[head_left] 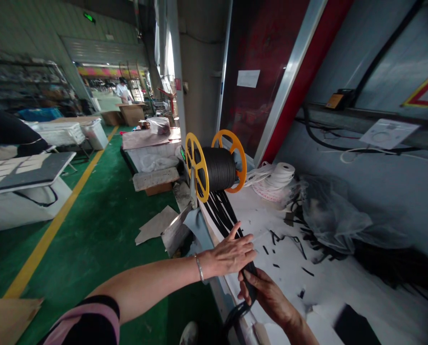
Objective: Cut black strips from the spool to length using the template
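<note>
A large spool [219, 167] with yellow spoked flanges carries wound black cord or tape. From beneath it, several flat black strips [219, 211] run toward me above the white table and gather into a bundle. My left hand [230, 251] lies across the strips with its fingers stretched out and apart. Just below it, my right hand [267, 292] is closed around the bundle, thumb on top. The strips' lower length curves down past the table's near edge and goes out of sight.
White rolls [284, 175] and clear plastic sheeting [332, 211] lie on the table [282, 230], with short black scraps [307, 271] scattered about. Cardboard pieces [156, 225] lie on the green floor left of the spool. Far back, a person [123, 90] stands by boxes.
</note>
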A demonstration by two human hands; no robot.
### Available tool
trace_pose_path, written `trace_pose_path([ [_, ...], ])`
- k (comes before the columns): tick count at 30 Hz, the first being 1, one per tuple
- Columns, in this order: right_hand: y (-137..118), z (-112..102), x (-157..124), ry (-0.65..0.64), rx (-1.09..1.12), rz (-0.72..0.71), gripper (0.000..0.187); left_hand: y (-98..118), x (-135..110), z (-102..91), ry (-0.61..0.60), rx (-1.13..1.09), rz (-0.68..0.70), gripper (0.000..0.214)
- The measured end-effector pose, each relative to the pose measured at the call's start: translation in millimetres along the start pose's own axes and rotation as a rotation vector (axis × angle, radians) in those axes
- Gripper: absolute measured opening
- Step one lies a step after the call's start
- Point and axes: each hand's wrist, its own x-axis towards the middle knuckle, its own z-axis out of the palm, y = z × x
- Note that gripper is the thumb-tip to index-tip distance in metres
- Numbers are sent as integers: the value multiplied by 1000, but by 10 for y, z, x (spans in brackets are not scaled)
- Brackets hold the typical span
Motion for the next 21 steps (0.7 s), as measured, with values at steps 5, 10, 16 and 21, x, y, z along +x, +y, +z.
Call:
trace_pose_path([
  [5, 82, 30, -44, 83, -24, -19, 42, 39, -11, 91, -6, 28, 15, 22],
  [10, 129, 56, -90, 70, 13, -36, 43, 99, -27, 137, -16, 20, 13, 18],
  [16, 244, 17, -190, 104, 45, 6, 47, 223, -43, 194, -26, 35, 31, 16],
  [21, 432, -80, -292, 119, -15, 50, 53, 367, -69, 310, -52, 33, 46, 17],
])
